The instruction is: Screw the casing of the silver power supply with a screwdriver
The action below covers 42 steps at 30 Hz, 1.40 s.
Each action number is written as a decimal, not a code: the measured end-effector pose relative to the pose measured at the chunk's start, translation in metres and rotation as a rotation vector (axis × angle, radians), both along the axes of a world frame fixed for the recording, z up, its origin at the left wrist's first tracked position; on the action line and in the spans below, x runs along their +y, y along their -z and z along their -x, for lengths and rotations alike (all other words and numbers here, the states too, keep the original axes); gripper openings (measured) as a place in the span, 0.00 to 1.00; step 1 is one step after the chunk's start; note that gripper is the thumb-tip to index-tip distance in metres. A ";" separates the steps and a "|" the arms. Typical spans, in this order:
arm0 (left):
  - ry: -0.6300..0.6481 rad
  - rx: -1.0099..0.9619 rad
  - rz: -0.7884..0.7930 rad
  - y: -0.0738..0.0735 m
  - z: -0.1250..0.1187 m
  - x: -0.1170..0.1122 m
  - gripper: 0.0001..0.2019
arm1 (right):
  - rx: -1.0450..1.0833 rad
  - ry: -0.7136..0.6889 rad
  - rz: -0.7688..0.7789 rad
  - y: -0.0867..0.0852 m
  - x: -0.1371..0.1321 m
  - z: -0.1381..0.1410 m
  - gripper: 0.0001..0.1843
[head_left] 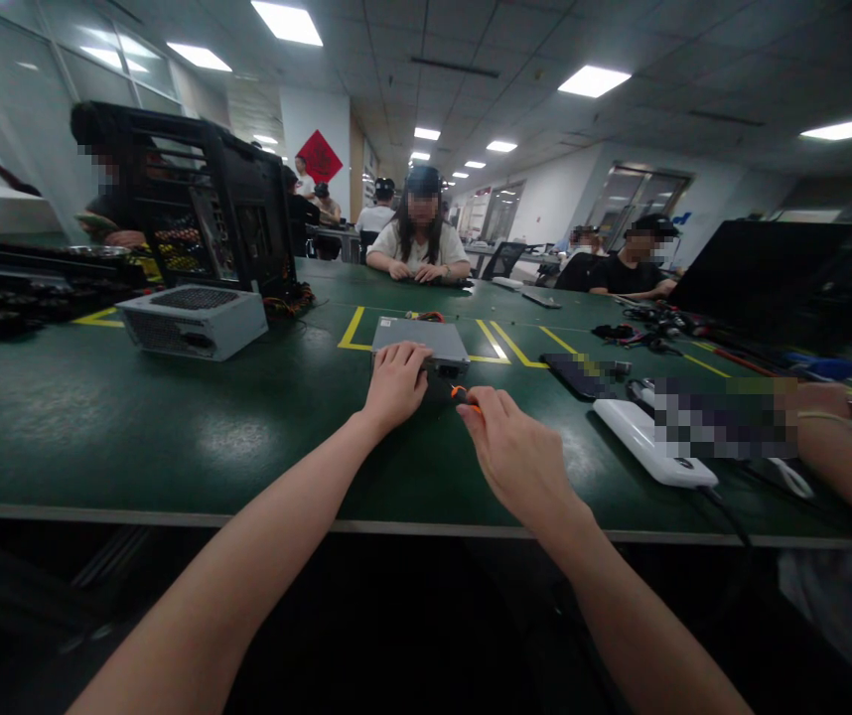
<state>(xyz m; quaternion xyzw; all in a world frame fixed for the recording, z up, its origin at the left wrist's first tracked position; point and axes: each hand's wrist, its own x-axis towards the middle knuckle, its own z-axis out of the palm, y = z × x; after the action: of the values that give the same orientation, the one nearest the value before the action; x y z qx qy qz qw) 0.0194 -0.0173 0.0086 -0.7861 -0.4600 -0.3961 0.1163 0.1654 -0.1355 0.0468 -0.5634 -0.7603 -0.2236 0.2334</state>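
Observation:
A flat grey computer power supply unit (pixel 426 338) lies on the green table in front of me. Its socket side faces me, and several coloured wires (pixel 426 317) show at its far edge. My left hand (pixel 398 382) grips its near left edge, fingers over the top and thumb at the front. Closed around an orange and black screwdriver (pixel 459 393), my right hand (pixel 511 437) is just in front of the unit's near right corner. Most of the screwdriver is hidden by my fingers, and I cannot tell whether its tip touches the unit.
Left stand a second, larger power supply (pixel 195 320) and a black computer case (pixel 203 199). At right lie a white power strip (pixel 653 444), a dark phone-like slab (pixel 575 375) and cables (pixel 639 333). A co-worker's arm (pixel 843 447) reaches in there; another person (pixel 418 238) sits opposite.

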 end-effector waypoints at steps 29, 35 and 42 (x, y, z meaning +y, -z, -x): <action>-0.016 0.004 -0.024 0.001 -0.001 0.002 0.15 | 0.056 0.025 -0.088 0.008 0.001 0.004 0.17; -0.015 0.003 -0.025 0.002 -0.001 0.002 0.15 | 0.112 -0.176 0.006 0.012 -0.004 0.007 0.15; -0.006 0.000 -0.031 0.002 -0.001 0.002 0.15 | 0.136 -0.029 -0.049 0.011 0.000 0.005 0.16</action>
<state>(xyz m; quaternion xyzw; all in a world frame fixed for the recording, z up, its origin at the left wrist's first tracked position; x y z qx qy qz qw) 0.0205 -0.0150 0.0068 -0.7828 -0.4562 -0.4029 0.1296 0.1607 -0.1356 0.0359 -0.5603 -0.7452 -0.2000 0.3013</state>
